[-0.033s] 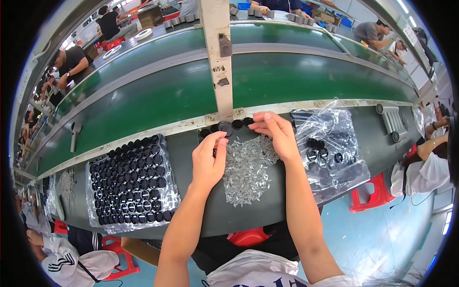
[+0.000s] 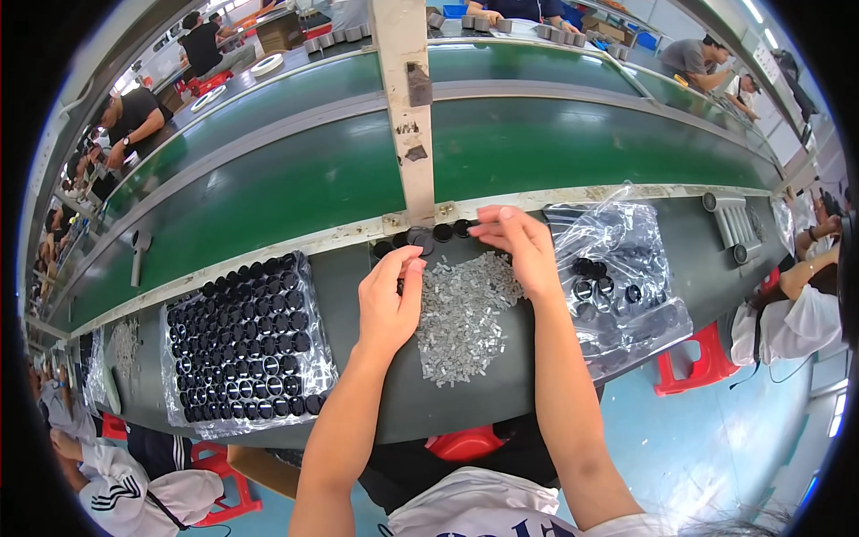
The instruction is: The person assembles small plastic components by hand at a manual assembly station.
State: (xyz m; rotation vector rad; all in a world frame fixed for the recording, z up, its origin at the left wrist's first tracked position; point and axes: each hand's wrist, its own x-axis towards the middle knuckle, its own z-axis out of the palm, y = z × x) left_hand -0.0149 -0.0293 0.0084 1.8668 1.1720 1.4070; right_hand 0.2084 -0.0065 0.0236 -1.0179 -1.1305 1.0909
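On the dark work mat (image 2: pixel 438 412) lies a heap of small grey pieces (image 2: pixel 465 322), between my two forearms. A short row of black round caps (image 2: pixel 443 233) runs along the far edge behind the heap. My left hand (image 2: pixel 391 295) is at the heap's left side, fingers curled and thumb near them; something dark shows in the gap, too hidden to name. My right hand (image 2: pixel 526 251) hangs over the heap's far right corner, fingertips drawn together beside the rightmost black cap (image 2: pixel 463 228). Whatever those fingertips hold is too small to make out.
A clear plastic bag (image 2: pixel 322 358) at left bears rows of black caps (image 2: pixel 242 340). Another plastic bag (image 2: pixel 617 268) at right has several loose caps. A post (image 2: pixel 407 116) rises ahead, before a green conveyor belt (image 2: pixel 573 143). People sit on both sides.
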